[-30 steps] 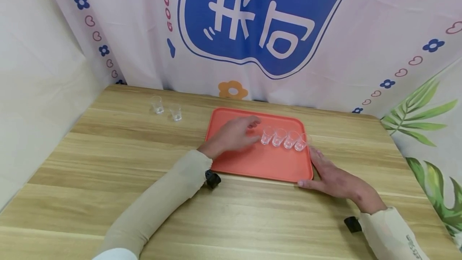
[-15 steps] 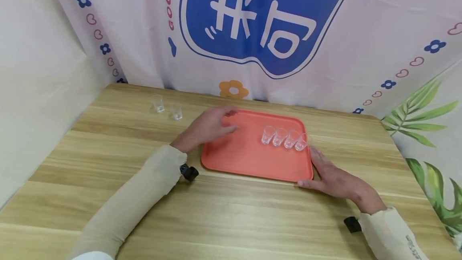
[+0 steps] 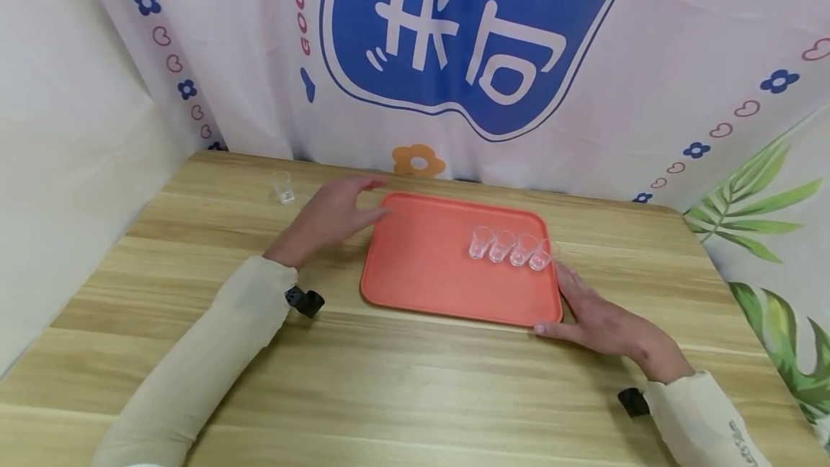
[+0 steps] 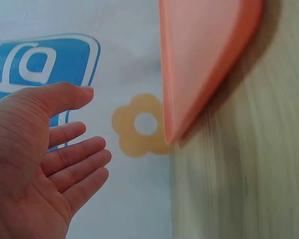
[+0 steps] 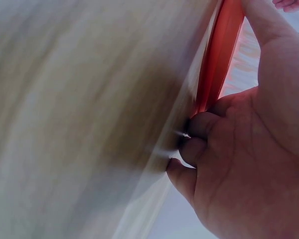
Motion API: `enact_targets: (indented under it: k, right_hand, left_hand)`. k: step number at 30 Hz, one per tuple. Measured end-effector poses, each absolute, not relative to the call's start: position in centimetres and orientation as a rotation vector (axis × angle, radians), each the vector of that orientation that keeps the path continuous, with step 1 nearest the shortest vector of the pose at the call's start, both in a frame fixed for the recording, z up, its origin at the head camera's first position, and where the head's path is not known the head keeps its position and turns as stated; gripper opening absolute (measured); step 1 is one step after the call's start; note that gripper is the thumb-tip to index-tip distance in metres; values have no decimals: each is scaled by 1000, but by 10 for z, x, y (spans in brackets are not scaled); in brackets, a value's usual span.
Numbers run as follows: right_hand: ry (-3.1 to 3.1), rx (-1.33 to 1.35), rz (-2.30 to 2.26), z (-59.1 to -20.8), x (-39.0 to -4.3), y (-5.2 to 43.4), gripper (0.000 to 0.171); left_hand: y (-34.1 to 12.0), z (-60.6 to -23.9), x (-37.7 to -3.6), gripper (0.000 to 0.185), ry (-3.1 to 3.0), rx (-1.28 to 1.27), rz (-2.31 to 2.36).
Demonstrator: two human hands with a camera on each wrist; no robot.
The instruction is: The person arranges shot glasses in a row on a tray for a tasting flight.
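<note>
1. Tray: orange-red, smooth, rectangular with rounded corners and a low raised rim; it lies flat and is the landmark for the places below.
2. Four cups: clear, small, tapered, wider at the mouth than at the base. They stand upright in a close row on the right half of the tray, the last one near its right rim. Glass or plastic cannot be told.
3. Single cup: clear, of similar form, upright on the table, well to the left of the tray near the far table edge.
4. Table: light brown, wood-grained, under the tray and extending on all sides of it.
5. Cloth: pale, softly creased, hung behind the tray; printed with a blue panel, white characters, hearts and flowers. A white sheet with green leaves hangs to the right of the tray.
6. Left hand: beside the tray's far left corner, thumb spread well away from the gently curved fingers; the left wrist view shows it apart from the tray.
7. Right hand: fingers extended along the tray's right rim and touching it, thumb spread toward the near right corner.
</note>
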State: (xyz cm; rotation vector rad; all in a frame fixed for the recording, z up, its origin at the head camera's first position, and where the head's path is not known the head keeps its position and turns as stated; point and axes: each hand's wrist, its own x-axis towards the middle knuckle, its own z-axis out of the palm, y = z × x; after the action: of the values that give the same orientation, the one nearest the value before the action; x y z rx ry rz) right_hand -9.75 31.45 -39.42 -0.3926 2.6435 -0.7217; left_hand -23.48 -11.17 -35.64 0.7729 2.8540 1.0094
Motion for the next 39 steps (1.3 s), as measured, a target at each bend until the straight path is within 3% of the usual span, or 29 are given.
enact_targets:
  k: [23,39]
  right_hand:
    - [2643,-387,-716,-394,-98,316,116]
    - [2651,-402,-724,-395,-98,315,115]
  left_hand:
    - [-181,-361,-255,54,2963,562,929]
    - [-195,-364,-260,56,2923,455,894]
